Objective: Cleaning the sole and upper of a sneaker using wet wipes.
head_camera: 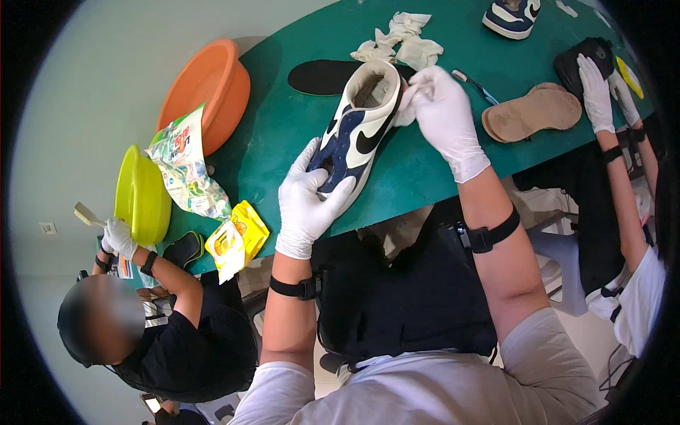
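Note:
My left hand, in a white glove, grips the toe end of a white and navy sneaker with a black side mark. The shoe has no laces in it, and its heel end points away from me over the green table. At the heel, my right hand, gloved too, is shut on a white wipe that touches the shoe's heel. A black insole lies partly behind the shoe. Crumpled white wipes lie beyond it. A yellow wipes packet is at the table's near edge, left of my left hand.
At left stand an orange basin, a lime basin and a printed plastic bag; a co-worker there holds a brush. Right are a toothbrush, tan shoes, another sneaker and a co-worker's gloved hands on a black item.

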Demonstrator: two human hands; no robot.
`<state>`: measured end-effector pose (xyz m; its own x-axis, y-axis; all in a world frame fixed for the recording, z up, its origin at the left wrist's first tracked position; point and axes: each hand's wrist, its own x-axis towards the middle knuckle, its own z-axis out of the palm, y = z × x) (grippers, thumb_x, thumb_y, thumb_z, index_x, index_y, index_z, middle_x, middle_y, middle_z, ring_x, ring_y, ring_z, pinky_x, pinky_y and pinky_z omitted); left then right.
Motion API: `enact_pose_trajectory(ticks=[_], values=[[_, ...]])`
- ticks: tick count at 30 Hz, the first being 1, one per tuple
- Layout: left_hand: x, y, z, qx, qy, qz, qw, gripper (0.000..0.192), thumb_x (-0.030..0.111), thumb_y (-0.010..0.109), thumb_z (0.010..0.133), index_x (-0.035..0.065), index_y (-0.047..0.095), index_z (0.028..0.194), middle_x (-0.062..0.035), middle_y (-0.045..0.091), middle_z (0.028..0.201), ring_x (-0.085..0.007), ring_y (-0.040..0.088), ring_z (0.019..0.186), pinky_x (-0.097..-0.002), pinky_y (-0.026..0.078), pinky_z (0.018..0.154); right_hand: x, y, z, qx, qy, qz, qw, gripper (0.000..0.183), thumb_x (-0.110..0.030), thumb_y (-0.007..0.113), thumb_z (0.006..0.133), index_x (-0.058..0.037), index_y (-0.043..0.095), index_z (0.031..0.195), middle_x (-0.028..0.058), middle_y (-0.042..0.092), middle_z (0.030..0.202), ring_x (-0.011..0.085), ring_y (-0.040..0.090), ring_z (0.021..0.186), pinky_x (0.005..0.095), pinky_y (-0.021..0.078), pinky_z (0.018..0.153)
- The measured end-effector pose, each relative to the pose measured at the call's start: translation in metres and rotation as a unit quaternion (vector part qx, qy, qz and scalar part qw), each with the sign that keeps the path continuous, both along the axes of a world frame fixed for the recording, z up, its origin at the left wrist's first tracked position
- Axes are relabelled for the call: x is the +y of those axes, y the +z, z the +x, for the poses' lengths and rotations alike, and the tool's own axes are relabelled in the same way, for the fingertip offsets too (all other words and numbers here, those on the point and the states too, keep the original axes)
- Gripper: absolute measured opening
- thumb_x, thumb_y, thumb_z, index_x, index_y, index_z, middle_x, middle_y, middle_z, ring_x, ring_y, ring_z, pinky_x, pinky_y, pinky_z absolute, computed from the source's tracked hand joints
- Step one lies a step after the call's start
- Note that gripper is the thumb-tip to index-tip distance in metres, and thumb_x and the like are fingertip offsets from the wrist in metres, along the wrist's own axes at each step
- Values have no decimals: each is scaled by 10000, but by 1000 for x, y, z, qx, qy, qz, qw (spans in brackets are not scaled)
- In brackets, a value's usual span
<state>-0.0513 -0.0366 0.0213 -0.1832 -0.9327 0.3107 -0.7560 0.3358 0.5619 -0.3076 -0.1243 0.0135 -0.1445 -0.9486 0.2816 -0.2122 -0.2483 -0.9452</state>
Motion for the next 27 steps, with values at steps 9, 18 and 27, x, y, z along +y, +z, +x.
enact_pose_trajectory(ticks=[9,18,27], values=[[0,5,-5,4,11,21,1000,329,218,850,830,-93,743,831,-421,609,1390,-435,612,1377,-411,505,1087,12,-25,27,109,-135,-133,976,145,-43,684,917,-8,749,1042,177,735,1058,365,738,978,446,595,860],[-2,4,-6,-19,24,-3,1000,340,227,843,831,-83,715,771,-435,620,1353,-454,626,1348,-429,507,1091,11,-6,21,199,-64,44,977,159,-145,668,909,-22,769,894,240,747,913,435,740,885,521,600,821],[-3,-5,-1,-41,25,-41,998,399,351,824,820,-25,724,734,-403,647,1328,-454,671,1274,-440,589,963,64,-20,46,85,84,20,993,76,-94,653,923,-45,698,886,194,720,865,423,722,823,499,591,746]])
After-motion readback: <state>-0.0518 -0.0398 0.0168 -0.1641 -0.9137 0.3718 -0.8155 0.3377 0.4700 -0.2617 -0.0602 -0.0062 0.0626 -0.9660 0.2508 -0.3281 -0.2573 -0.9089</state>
